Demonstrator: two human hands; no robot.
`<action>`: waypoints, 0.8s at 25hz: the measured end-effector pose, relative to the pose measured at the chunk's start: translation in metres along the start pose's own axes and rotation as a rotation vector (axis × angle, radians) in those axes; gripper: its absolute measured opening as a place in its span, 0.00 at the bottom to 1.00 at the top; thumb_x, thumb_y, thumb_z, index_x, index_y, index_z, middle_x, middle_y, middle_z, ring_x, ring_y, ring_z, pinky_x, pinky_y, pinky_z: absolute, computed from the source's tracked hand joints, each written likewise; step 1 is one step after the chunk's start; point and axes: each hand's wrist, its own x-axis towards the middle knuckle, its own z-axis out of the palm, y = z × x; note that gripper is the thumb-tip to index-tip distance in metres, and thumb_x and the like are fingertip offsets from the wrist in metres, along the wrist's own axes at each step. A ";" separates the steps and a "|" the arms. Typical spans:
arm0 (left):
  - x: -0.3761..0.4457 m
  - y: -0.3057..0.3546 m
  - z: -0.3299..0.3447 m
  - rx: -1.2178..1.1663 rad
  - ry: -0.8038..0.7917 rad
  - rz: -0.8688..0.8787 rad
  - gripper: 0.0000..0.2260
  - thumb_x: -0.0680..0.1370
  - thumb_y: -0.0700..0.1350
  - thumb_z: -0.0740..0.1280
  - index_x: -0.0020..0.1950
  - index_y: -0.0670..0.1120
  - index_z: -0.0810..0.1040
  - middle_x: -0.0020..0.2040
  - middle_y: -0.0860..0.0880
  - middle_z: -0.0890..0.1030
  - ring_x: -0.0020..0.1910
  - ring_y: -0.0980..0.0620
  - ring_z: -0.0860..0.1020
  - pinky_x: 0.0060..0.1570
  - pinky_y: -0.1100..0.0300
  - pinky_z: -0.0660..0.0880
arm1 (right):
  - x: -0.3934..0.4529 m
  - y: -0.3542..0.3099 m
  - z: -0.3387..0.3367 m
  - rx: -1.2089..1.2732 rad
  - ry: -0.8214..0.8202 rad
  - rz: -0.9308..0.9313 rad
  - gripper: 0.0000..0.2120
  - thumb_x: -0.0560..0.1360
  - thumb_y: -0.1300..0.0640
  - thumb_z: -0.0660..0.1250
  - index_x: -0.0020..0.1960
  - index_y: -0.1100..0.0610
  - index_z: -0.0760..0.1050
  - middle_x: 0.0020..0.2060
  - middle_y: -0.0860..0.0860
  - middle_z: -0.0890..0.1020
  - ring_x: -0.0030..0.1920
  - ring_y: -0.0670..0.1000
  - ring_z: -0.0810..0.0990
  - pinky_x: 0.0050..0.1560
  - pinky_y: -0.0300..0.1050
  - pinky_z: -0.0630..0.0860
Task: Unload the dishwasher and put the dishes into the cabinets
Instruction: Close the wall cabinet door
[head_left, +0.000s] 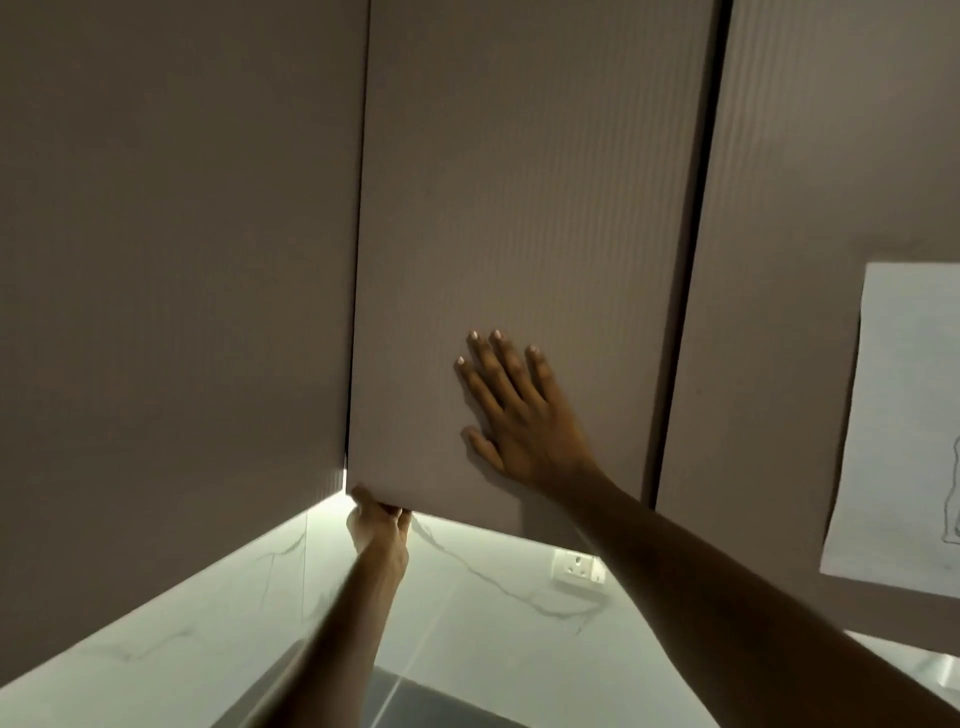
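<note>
I look up at a row of plain beige wall cabinets. The middle cabinet door (519, 182) fills the centre of the head view and sits almost flush, with a thin dark gap along its left edge. My right hand (514, 415) lies flat on the door's lower part, palm down and fingers spread. My left hand (376, 522) reaches up from below and curls its fingers around the door's bottom left corner. No dishes and no dishwasher are in sight.
More cabinet doors stand to the left (171, 260) and right (831, 156). A sheet of paper (904, 426) with a line drawing hangs on the right door. Below runs a lit white marble backsplash (467, 613) with a wall socket (576, 566).
</note>
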 end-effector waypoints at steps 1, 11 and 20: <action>0.000 0.000 -0.002 0.019 -0.022 0.007 0.22 0.87 0.56 0.56 0.72 0.42 0.74 0.62 0.44 0.81 0.60 0.45 0.80 0.62 0.51 0.77 | 0.000 0.000 -0.001 -0.009 0.006 -0.001 0.38 0.85 0.36 0.47 0.86 0.56 0.41 0.85 0.60 0.41 0.84 0.62 0.39 0.81 0.66 0.48; -0.164 0.039 -0.072 -0.143 0.046 0.277 0.31 0.81 0.70 0.56 0.73 0.50 0.74 0.66 0.49 0.81 0.65 0.44 0.79 0.66 0.43 0.76 | -0.028 -0.054 -0.097 0.339 0.081 0.199 0.44 0.80 0.27 0.54 0.84 0.56 0.57 0.85 0.58 0.48 0.85 0.62 0.45 0.78 0.73 0.52; -0.422 -0.046 -0.128 0.745 -0.292 1.141 0.16 0.83 0.65 0.60 0.57 0.55 0.79 0.44 0.60 0.77 0.45 0.62 0.79 0.37 0.69 0.78 | -0.102 -0.028 -0.347 1.353 0.246 0.734 0.47 0.72 0.21 0.60 0.83 0.41 0.51 0.82 0.47 0.59 0.80 0.57 0.63 0.78 0.62 0.66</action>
